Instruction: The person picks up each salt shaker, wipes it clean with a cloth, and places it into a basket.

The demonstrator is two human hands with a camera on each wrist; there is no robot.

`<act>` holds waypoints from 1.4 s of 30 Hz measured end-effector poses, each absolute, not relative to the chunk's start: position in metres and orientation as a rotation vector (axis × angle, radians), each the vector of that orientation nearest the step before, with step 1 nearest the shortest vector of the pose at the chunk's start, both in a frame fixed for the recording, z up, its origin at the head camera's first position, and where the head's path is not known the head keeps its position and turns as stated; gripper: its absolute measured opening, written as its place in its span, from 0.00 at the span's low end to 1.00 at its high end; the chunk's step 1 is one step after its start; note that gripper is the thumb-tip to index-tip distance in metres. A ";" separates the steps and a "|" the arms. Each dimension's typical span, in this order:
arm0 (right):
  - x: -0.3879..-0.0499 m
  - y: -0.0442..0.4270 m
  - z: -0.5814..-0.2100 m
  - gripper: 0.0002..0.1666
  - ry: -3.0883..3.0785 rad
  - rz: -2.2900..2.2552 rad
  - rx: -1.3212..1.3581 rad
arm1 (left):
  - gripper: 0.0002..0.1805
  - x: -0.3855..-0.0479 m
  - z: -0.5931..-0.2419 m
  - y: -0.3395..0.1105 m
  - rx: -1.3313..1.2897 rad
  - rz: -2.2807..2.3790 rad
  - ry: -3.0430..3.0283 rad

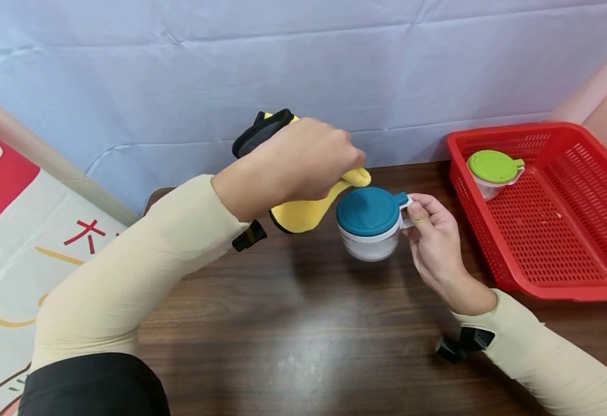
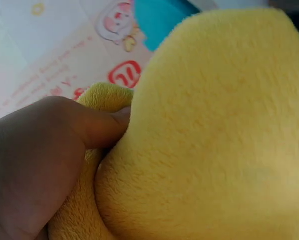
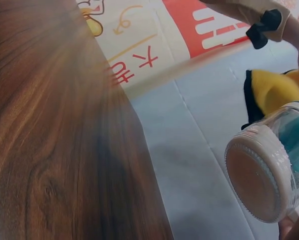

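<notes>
A yellow cloth (image 1: 303,214) with a dark edging and grey-black reverse is bunched in my left hand (image 1: 303,156). In the left wrist view the thumb pinches a fold of the cloth (image 2: 214,125). My right hand (image 1: 436,242) grips the white handle of a clear jar with a blue lid (image 1: 368,212), held above the table beside the cloth's end. Seen from below in the right wrist view, the jar (image 3: 259,172) shows a ribbed round base. Whether cloth and lid touch, I cannot tell.
To the right stands a red plastic basket (image 1: 511,271) with perforated walls. Inside its far left corner sits a similar jar with a green lid (image 1: 493,167). A brown wood-grain table (image 1: 262,341) lies below, with a pale sheet (image 1: 230,75) behind it and a printed sheet at left.
</notes>
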State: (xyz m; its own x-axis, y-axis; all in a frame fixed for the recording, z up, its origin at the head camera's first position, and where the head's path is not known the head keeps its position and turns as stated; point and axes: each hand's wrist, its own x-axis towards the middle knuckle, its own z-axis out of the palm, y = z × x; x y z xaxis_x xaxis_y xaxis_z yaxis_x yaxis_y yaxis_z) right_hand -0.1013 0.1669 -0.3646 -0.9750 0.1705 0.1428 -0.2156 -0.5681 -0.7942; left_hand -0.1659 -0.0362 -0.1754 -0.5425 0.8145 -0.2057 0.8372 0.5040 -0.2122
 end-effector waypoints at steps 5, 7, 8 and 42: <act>-0.102 0.166 -0.364 0.05 -1.324 2.613 0.067 | 0.13 -0.147 -0.165 -0.027 1.542 -0.494 2.623; -0.103 0.166 -0.364 0.04 -1.321 2.620 0.067 | 0.15 -0.141 -0.163 -0.021 1.578 -0.533 2.604; -0.103 0.166 -0.364 0.04 -1.316 2.624 0.067 | 0.15 -0.138 -0.163 -0.019 1.596 -0.541 2.595; -0.103 0.161 -0.360 0.03 -1.297 2.664 0.114 | 0.16 -0.148 -0.192 0.010 1.660 -0.589 2.536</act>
State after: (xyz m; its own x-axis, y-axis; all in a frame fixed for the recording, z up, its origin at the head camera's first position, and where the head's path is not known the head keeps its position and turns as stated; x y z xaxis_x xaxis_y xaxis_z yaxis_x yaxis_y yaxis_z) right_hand -0.1026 0.1610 -0.3596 -0.9815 0.1246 0.1452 -0.1912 -0.6048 -0.7731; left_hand -0.1481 0.0098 -0.1918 -0.4206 0.8724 -0.2492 0.8929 0.3494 -0.2839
